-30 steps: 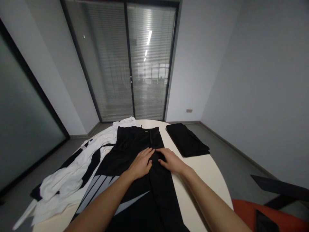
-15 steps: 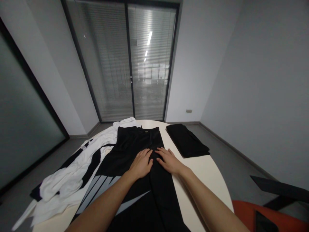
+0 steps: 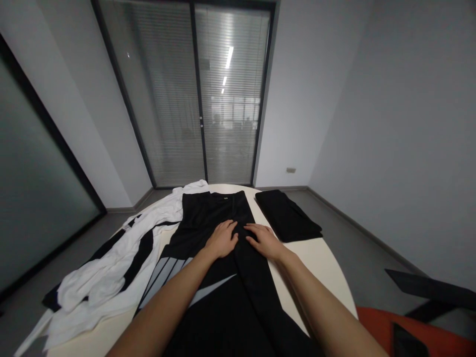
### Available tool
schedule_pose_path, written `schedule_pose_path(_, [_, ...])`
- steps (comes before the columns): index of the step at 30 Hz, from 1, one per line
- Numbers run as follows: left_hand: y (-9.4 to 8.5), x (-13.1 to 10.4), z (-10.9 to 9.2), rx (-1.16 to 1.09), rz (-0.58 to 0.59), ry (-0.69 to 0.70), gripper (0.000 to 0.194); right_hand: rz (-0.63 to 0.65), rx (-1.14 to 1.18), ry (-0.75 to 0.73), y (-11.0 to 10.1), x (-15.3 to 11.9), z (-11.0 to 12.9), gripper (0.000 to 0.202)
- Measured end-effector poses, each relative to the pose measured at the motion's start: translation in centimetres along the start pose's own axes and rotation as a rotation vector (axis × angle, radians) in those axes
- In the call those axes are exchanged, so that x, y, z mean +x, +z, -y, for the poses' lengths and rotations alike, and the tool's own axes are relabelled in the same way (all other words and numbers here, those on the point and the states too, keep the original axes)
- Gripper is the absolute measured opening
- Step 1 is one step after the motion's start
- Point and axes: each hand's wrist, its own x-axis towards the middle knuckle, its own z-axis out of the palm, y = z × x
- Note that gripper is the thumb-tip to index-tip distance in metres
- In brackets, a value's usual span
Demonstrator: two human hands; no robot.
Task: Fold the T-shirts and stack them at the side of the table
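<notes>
A pair of black pants (image 3: 208,223) lies spread on the pale table, its waist end away from me and a small label showing there. Large grey printing (image 3: 163,275), with a pointed grey stripe, runs across the nearer part. My left hand (image 3: 222,239) rests flat on the black cloth near the middle, fingers stretched out. Just to its right, my right hand (image 3: 265,240) lies on the right edge of the pants, fingers extended and palm down. Neither hand grips the cloth. My forearms cover part of the printing and the near right side.
White and black clothes (image 3: 111,263) lie heaped along the left of the round table (image 3: 330,277), hanging over its edge. A folded black garment (image 3: 286,215) sits at the right. An orange chair (image 3: 375,327) with black arms stands at the lower right. Behind are glass panels with blinds (image 3: 230,139).
Both hands have shifted slightly away from me. The black pants have slid a little with them, and the far waist edge now looks straighter.
</notes>
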Motion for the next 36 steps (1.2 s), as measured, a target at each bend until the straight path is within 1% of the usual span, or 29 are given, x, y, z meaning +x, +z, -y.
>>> schedule_pose_path(2, [-0.1,0.3,0.0,0.001,-0.009,0.007,0.047,0.032,0.030,-0.007,0.0,-0.1,-0.7,0.045])
schedule_pose_path(4, [-0.6,0.1,-0.4,0.007,-0.024,0.009,0.041,0.060,0.049,-0.012,0.1,-0.2,-1.2,0.045])
schedule_pose_path(6, [-1.5,-0.7,-1.2,0.010,-0.027,0.055,0.032,0.072,0.065,-0.016,0.2,-0.3,-1.5,0.045])
schedule_pose_path(7, [-2.1,-1.3,-1.7,0.005,-0.015,0.110,0.027,0.076,0.071,-0.018,0.3,-0.3,-1.6,0.044])
schedule_pose_path(9, [-3.4,-2.9,-3.0,-0.045,0.052,0.271,0.024,0.079,0.079,-0.017,0.3,-0.3,-1.6,0.044])
schedule_pose_path(11, [-4.6,-4.8,-4.6,-0.141,0.197,0.421,0.022,0.079,0.081,-0.014,0.3,-0.3,-1.6,0.043])
schedule_pose_path(12, [-5.1,-5.8,-5.3,-0.189,0.252,0.459,0.020,0.079,0.081,-0.012,0.3,-0.3,-1.6,0.043])
schedule_pose_path(14, [-5.8,-7.6,-6.7,-0.249,0.317,0.501,0.008,0.076,0.081,-0.013,0.3,-0.3,-1.7,0.043])
schedule_pose_path(15, [-5.9,-8.4,-7.2,-0.268,0.344,0.531,0.006,0.075,0.082,-0.016,0.3,-0.3,-1.7,0.043])
schedule_pose_path(17, [-6.1,-9.7,-8.0,-0.281,0.384,0.577,0.019,0.074,0.085,-0.022,0.4,-0.3,-1.8,0.043])
schedule_pose_path(20, [-6.1,-10.8,-8.6,-0.289,0.456,0.639,0.039,0.070,0.091,-0.018,0.6,-0.3,-1.9,0.043])
schedule_pose_path(22, [-5.9,-11.3,-8.6,-0.316,0.520,0.678,0.045,0.068,0.096,-0.014,0.7,-0.3,-1.9,0.042])
schedule_pose_path(24, [-5.5,-11.6,-8.5,-0.365,0.591,0.718,0.039,0.069,0.100,-0.015,0.8,-0.3,-2.0,0.043])
schedule_pose_path(27, [-4.8,-12.1,-8.1,-0.490,0.680,0.761,0.017,0.073,0.104,-0.022,0.9,-0.2,-2.0,0.043])
schedule_pose_path(28, [-4.7,-12.2,-8.1,-0.541,0.690,0.757,0.012,0.071,0.104,-0.025,0.9,-0.2,-2.1,0.043])
schedule_pose_path(29, [-4.7,-12.3,-8.0,-0.581,0.671,0.735,0.011,0.068,0.105,-0.029,0.9,-0.2,-2.1,0.043])
schedule_pose_path(31, [-5.0,-12.4,-8.0,-0.587,0.555,0.655,0.019,0.058,0.104,-0.034,0.8,-0.2,-2.0,0.043])
schedule_pose_path(33, [-5.5,-12.5,-8.1,-0.479,0.405,0.581,0.041,0.048,0.099,-0.032,0.7,-0.3,-1.6,0.045])
schedule_pose_path(34, [-5.8,-12.5,-8.1,-0.409,0.366,0.573,0.053,0.045,0.095,-0.029,0.5,-0.3,-1.4,0.047])
schedule_pose_path(35, [-6.0,-12.6,-8.1,-0.345,0.362,0.582,0.063,0.046,0.089,-0.025,0.4,-0.4,-1.0,0.050])
schedule_pose_path(36, [-6.1,-12.6,-8.1,-0.294,0.381,0.602,0.069,0.053,0.081,-0.021,0.3,-0.4,-0.7,0.052])
